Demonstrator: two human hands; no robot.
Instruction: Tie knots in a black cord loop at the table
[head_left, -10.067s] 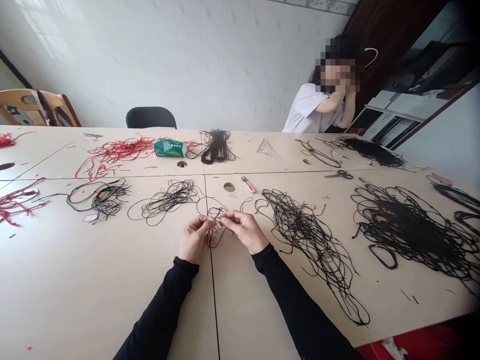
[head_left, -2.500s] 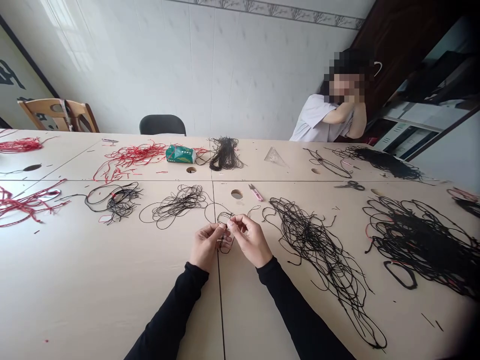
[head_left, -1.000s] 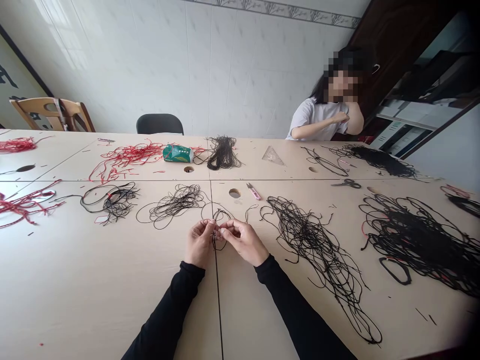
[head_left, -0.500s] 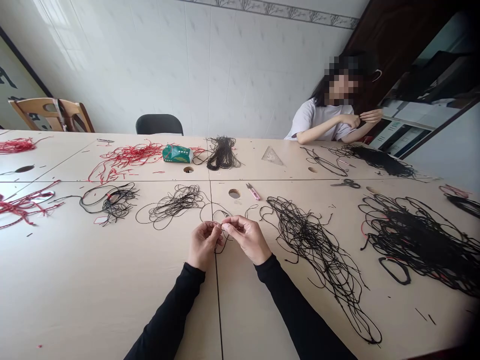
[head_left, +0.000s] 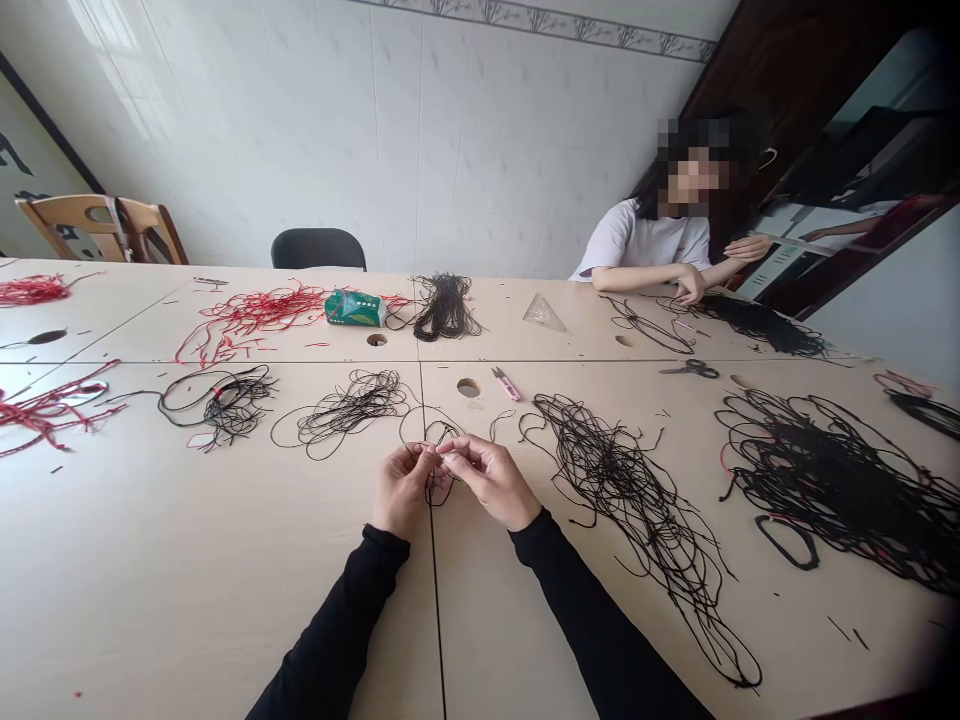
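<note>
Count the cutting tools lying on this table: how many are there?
2: pink-handled thread snips beside a round table hole, and black-handled scissors further right. Others could be hidden under the black cord piles.

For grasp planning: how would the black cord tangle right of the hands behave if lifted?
The black cord tangle looks floppy, its strands lying in slack loops. It would probably lift as one snagging mass, since strands cross throughout. Likely light for its size, being mostly gaps.

Left hand (head_left: 401, 490) and right hand (head_left: 487, 482) flank cord (head_left: 437, 490).
</note>
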